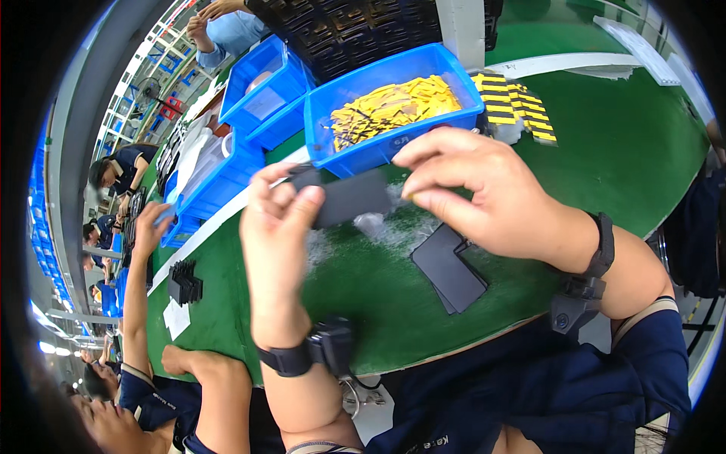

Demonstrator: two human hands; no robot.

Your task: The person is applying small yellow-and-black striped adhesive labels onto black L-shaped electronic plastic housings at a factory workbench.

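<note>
My left hand (276, 208) is closed on a flat, dark grey L-shaped plate (355, 198), pinched between thumb and fingers above the green table. To its right my right hand (491, 193) hovers with thumb and forefinger apart, close to the plate's free end, and I see nothing between them. Under my right hand, a few more dark L-shaped plates (450, 272) lie overlapped on the table. Crumpled clear plastic (370, 225) lies below the held plate.
A blue bin (393, 155) of small yellow-and-black pieces stands beyond my hands, with striped yellow-black strips (514, 106) beside it. More blue bins (261, 83) stand farther left. A co-worker's arms (140, 295) reach over the table at left, near dark stacked parts (184, 284).
</note>
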